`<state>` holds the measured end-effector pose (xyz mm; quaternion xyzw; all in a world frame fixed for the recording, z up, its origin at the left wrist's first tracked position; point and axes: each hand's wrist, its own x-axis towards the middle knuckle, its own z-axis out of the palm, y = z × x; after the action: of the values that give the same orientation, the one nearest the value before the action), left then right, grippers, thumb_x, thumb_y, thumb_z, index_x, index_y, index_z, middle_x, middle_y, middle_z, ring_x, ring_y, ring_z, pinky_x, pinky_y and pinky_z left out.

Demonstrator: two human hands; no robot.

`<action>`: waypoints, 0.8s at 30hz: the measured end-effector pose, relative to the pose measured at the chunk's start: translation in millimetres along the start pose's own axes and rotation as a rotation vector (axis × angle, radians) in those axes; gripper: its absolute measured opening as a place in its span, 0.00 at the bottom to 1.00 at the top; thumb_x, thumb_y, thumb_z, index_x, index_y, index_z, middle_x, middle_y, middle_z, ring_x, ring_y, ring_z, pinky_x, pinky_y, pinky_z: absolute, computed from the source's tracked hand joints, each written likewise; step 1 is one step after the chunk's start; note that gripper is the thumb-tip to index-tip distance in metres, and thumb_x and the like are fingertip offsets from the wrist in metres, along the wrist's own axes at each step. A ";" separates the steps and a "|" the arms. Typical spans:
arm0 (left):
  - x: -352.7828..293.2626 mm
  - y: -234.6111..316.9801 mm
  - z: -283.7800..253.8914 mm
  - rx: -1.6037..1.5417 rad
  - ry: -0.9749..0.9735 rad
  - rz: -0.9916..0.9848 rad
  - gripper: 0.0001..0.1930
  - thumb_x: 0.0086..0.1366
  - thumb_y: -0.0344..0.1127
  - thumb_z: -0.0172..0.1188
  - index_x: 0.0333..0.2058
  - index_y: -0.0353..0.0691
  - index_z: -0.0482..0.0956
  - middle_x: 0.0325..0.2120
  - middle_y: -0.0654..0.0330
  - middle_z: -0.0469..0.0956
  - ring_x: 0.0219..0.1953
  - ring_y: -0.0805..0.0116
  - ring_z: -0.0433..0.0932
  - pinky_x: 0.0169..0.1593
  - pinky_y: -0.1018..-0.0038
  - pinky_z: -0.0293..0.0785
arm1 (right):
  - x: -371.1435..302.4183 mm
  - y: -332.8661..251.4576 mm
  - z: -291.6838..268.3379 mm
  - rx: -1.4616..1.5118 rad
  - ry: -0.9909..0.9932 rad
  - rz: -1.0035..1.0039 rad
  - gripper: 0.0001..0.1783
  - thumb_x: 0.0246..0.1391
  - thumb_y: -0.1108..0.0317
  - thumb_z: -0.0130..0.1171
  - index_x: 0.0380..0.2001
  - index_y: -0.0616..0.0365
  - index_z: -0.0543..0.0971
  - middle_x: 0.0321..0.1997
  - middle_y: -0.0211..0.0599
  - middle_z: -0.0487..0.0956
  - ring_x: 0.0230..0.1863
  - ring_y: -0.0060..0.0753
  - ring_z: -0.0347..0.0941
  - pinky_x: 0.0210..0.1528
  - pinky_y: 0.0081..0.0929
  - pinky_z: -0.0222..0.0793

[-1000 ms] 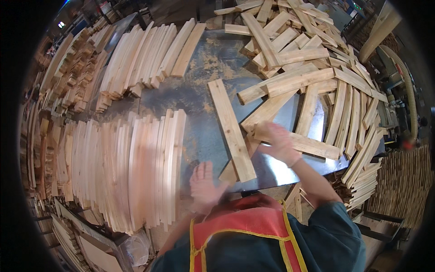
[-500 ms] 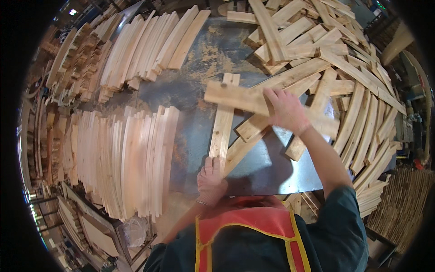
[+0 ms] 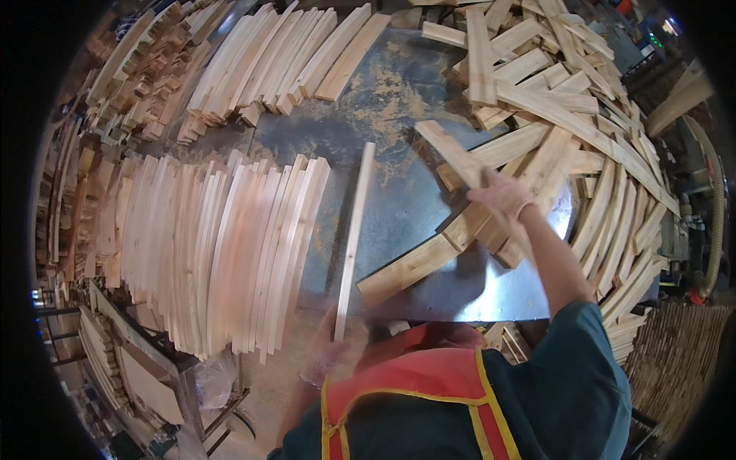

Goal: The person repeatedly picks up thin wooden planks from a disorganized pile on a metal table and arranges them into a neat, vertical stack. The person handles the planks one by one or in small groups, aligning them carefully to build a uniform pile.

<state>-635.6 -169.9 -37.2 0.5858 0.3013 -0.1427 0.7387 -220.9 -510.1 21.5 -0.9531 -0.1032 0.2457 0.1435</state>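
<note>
My left hand [image 3: 325, 351] grips the near end of a narrow pale wooden board [image 3: 355, 238], which stands on its edge over the metal table [image 3: 392, 100]. Part of that hand is hidden and blurred. Farther right, my right hand [image 3: 502, 193] is closed around another wooden board [image 3: 451, 149], tilted, with its far end pointing up and left. Beneath the right hand, loose boards lie crossed; one board [image 3: 406, 268] slants toward the table's near edge.
Left of my left hand stands a long row of boards on edge [image 3: 253, 253]. Behind it is a second row [image 3: 291, 57]. A jumbled heap of boards [image 3: 560, 100] covers the table's right side. A wooden-framed cart [image 3: 146, 360] stands at the lower left.
The board in my left hand has turned from its flat face onto its edge and shifted left. My right hand's board has swung from nearly crosswise to a steeper slant.
</note>
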 end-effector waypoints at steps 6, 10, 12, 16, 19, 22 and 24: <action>-13.2 -15.6 -33.8 0.295 0.086 0.179 0.51 0.50 0.36 0.67 0.76 0.39 0.61 0.59 0.54 0.76 0.56 0.56 0.79 0.59 0.63 0.78 | -55.9 -165.8 124.7 0.463 -0.401 -0.034 0.29 0.64 0.45 0.56 0.57 0.56 0.81 0.53 0.54 0.84 0.53 0.50 0.82 0.58 0.42 0.80; -14.5 8.9 -53.7 1.446 0.415 0.520 0.51 0.56 0.52 0.72 0.75 0.38 0.63 0.69 0.46 0.68 0.72 0.45 0.66 0.73 0.54 0.63 | -45.7 -253.5 205.8 0.387 -0.461 -0.172 0.41 0.68 0.40 0.51 0.63 0.70 0.76 0.62 0.69 0.79 0.66 0.65 0.76 0.71 0.44 0.69; -6.3 19.1 -56.0 1.605 0.515 0.506 0.52 0.57 0.57 0.73 0.74 0.38 0.63 0.73 0.44 0.64 0.76 0.42 0.59 0.77 0.50 0.54 | -43.7 -264.1 218.2 0.385 -0.420 -0.348 0.48 0.62 0.33 0.58 0.63 0.74 0.76 0.61 0.69 0.80 0.66 0.62 0.76 0.69 0.42 0.69; 10.3 -1.1 -86.8 1.585 0.570 0.354 0.52 0.55 0.57 0.73 0.74 0.40 0.64 0.75 0.47 0.62 0.79 0.41 0.54 0.79 0.45 0.50 | -58.8 -217.3 146.3 0.569 -0.114 -0.341 0.36 0.55 0.42 0.64 0.57 0.60 0.81 0.57 0.58 0.83 0.62 0.61 0.78 0.66 0.41 0.71; -1.2 12.3 -75.2 1.540 0.533 0.470 0.51 0.53 0.54 0.73 0.73 0.40 0.66 0.75 0.47 0.62 0.78 0.42 0.55 0.78 0.44 0.52 | -60.1 -102.9 95.6 0.125 0.660 0.092 0.38 0.53 0.47 0.65 0.60 0.62 0.76 0.59 0.55 0.80 0.65 0.58 0.73 0.71 0.45 0.65; 9.2 12.2 -49.3 1.531 0.417 0.673 0.54 0.51 0.50 0.77 0.75 0.40 0.64 0.74 0.46 0.62 0.76 0.40 0.59 0.76 0.45 0.55 | -69.4 -3.8 84.8 0.080 0.787 0.608 0.53 0.48 0.48 0.68 0.74 0.61 0.63 0.60 0.64 0.77 0.66 0.63 0.70 0.71 0.48 0.65; 21.0 26.7 -12.7 1.526 0.295 0.659 0.53 0.51 0.49 0.77 0.75 0.40 0.63 0.74 0.45 0.63 0.76 0.41 0.59 0.76 0.46 0.56 | -75.5 17.4 77.5 0.272 0.615 0.668 0.56 0.45 0.51 0.71 0.75 0.59 0.60 0.58 0.65 0.77 0.64 0.63 0.72 0.69 0.49 0.68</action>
<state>-607.7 -147.5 -30.9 0.9948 0.0294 -0.0065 0.0972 -322.0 -529.3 -15.9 -0.9352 0.2893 -0.0041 0.2040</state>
